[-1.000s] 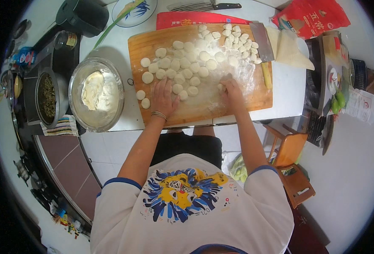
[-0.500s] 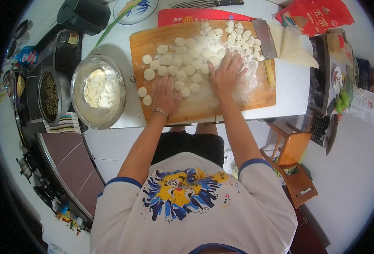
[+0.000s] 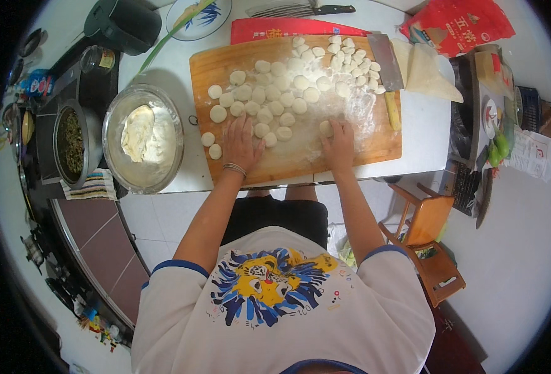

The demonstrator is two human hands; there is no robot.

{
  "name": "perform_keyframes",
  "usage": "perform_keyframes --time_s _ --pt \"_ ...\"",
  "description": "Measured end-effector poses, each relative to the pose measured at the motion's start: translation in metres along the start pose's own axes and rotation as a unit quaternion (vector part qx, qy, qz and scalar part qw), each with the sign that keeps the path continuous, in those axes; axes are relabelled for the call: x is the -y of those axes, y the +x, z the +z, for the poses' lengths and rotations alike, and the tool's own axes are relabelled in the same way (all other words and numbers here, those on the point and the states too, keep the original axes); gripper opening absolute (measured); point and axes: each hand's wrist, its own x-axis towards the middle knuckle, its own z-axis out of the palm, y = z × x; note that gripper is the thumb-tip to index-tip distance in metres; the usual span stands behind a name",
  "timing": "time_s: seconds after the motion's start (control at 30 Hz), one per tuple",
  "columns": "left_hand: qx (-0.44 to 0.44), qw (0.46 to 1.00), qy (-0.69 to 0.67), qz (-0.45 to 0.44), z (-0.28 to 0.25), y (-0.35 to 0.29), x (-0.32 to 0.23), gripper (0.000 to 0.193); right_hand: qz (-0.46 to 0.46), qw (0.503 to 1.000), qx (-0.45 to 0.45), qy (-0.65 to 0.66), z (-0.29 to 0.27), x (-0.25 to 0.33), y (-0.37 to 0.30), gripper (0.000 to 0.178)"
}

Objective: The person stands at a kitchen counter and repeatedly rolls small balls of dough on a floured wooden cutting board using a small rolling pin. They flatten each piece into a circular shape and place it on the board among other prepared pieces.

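Observation:
My left hand (image 3: 239,144) lies on the wooden board (image 3: 300,156) with its fingers stretched out, touching the near left edge of a group of flattened dough rounds (image 3: 258,95). My right hand (image 3: 340,148) rests on the bare near part of the board, its fingers and thumb at a single small dough piece (image 3: 326,128), which they partly cover. Several smaller, uncut-looking dough lumps (image 3: 354,62) are heaped at the board's far right. Loose flour (image 3: 366,103) whitens the wood beside them.
A cleaver (image 3: 386,62) and a yellowish stick (image 3: 392,111) lie along the board's right edge. Left of the board stands a glass bowl (image 3: 177,146) with dough and flour. Further left is a pot (image 3: 90,149) of dark chopped filling. A knife (image 3: 335,9) lies behind.
My right hand has drawn back toward me from the far dough rounds, and a dough piece now sits at its fingers. My left hand stays nearly in place.

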Motion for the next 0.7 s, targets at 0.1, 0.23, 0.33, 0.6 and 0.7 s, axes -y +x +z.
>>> perform_keyframes --time_s 0.1,0.23,0.33,0.6,0.7 --pt "0.006 1.0 0.005 -0.005 0.003 -0.001 0.002 0.065 0.034 0.999 0.016 -0.002 0.0 0.003 -0.001 0.049" --pt "0.001 1.0 -0.001 -0.006 0.006 -0.003 0.004 0.065 0.122 0.983 0.132 0.024 -0.009 0.01 0.01 0.04" --pt "-0.007 1.0 -0.001 -0.006 0.006 -0.003 0.002 0.066 0.135 0.969 0.077 0.193 0.002 0.006 0.034 0.03" --pt "0.0 1.0 -0.023 -0.002 0.012 -0.005 0.008 0.068 0.109 0.946 0.051 0.301 0.047 0.09 0.165 0.027" --pt "0.01 1.0 -0.017 -0.012 0.009 -0.005 0.005 0.066 0.075 0.972 0.016 0.224 0.059 0.104 0.189 0.029"
